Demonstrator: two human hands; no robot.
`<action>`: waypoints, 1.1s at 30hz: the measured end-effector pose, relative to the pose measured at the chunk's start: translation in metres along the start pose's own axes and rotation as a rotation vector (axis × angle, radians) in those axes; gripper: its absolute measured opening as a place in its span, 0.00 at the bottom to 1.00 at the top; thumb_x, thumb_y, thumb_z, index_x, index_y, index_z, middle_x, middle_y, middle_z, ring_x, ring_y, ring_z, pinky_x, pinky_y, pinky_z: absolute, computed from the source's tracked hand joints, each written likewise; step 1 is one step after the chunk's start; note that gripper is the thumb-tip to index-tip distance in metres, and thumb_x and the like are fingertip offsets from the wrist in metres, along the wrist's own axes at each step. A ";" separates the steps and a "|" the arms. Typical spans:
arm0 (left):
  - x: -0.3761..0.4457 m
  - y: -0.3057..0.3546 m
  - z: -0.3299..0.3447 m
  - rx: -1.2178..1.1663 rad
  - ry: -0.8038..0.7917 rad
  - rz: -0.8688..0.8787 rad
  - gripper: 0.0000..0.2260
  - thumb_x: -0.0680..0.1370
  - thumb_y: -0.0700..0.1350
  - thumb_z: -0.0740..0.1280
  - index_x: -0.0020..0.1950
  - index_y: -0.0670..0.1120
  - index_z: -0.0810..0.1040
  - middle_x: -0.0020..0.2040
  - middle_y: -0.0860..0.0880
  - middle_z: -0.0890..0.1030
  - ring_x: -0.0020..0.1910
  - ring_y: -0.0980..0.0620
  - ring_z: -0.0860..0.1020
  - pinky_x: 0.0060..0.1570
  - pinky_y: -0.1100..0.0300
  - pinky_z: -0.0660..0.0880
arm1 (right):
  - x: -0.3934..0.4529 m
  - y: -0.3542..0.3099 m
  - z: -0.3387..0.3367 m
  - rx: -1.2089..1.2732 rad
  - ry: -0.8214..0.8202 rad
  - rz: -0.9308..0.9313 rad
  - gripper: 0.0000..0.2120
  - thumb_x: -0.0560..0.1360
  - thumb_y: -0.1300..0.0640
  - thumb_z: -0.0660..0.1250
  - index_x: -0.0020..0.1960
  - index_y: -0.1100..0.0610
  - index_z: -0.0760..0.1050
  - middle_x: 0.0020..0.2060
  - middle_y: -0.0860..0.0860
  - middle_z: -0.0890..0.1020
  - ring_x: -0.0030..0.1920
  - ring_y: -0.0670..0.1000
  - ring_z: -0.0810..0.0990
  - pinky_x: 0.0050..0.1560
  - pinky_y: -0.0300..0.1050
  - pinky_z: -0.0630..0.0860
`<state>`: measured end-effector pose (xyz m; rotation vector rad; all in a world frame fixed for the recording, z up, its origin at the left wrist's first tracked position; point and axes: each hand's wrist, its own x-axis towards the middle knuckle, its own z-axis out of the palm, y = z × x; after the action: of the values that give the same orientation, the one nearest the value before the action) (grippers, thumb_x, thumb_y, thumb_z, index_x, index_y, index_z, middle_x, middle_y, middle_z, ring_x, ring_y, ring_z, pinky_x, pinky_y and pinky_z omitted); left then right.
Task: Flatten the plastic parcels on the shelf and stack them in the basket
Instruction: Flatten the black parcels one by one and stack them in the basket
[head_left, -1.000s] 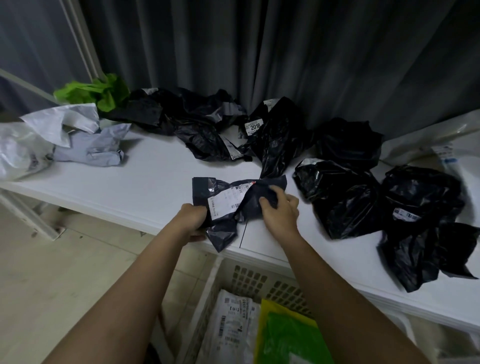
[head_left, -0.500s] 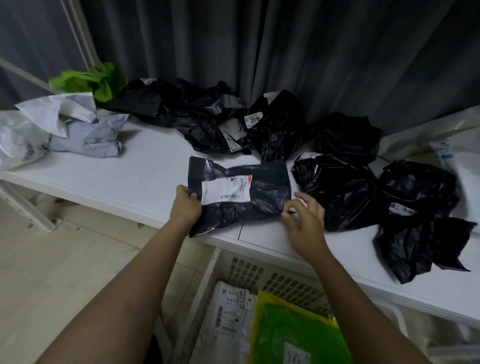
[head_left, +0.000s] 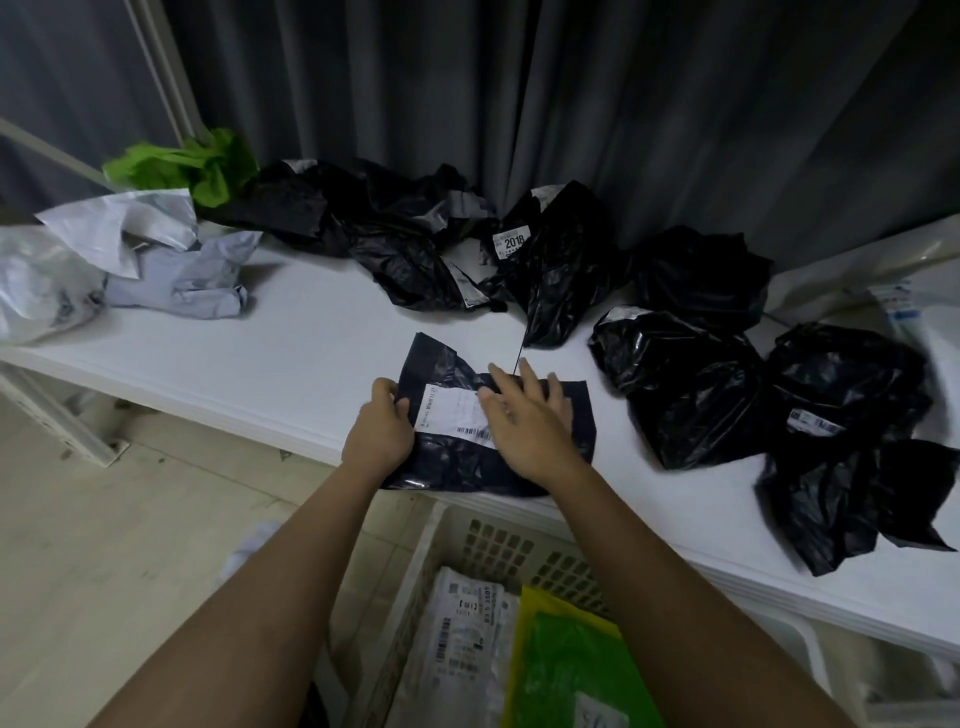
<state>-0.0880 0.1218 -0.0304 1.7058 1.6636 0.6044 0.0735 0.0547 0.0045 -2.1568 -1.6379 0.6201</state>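
Parcel in work: dark plastic parcel with a white label, lay spread on the near edge of the white shelf, its near margin hanging a little past the lip.
Left hand: gripped the parcel's left edge, fingers curled round it, seemingly to anchor the film against sliding.
Right hand: lay flat on the parcel with fingers straight and spread, pressing down over the label's right end, likely to push air and creases out.
Basket: pale slotted crate stood on the floor just below the near shelf edge, directly under the parcel; short drop for stacking.
Already stacked: a grey labelled parcel and a green parcel lay flat inside.
Still crumpled: black parcels bunched right and far, close beside the working spot; grey ones and a green one at far left.
Open room: bare shelf left of the parcel, well apart from the grey heap; right side crowded.
Edge risk: slick film at the lip could slip off before being flat.
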 end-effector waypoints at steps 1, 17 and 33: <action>0.000 0.000 0.000 0.124 0.090 0.030 0.14 0.82 0.45 0.56 0.66 0.41 0.66 0.59 0.36 0.72 0.55 0.37 0.72 0.48 0.49 0.67 | 0.006 0.000 0.007 -0.051 -0.041 0.008 0.26 0.80 0.37 0.45 0.77 0.40 0.51 0.78 0.46 0.45 0.76 0.57 0.36 0.74 0.60 0.35; 0.011 0.018 0.043 0.638 -0.259 0.426 0.24 0.83 0.52 0.44 0.79 0.52 0.42 0.79 0.49 0.41 0.77 0.48 0.37 0.73 0.47 0.36 | 0.025 0.023 0.038 -0.314 -0.027 0.063 0.27 0.81 0.38 0.41 0.77 0.40 0.41 0.77 0.48 0.38 0.75 0.59 0.31 0.71 0.62 0.30; 0.006 0.009 0.054 0.668 -0.180 0.374 0.24 0.81 0.56 0.37 0.76 0.56 0.34 0.77 0.51 0.34 0.76 0.46 0.33 0.73 0.42 0.36 | 0.021 0.034 0.048 -0.367 0.014 0.056 0.28 0.79 0.35 0.38 0.75 0.38 0.33 0.76 0.48 0.33 0.74 0.58 0.28 0.71 0.63 0.29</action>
<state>-0.0422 0.1205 -0.0603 2.4956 1.5160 0.0304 0.0793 0.0674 -0.0561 -2.4606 -1.8039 0.3367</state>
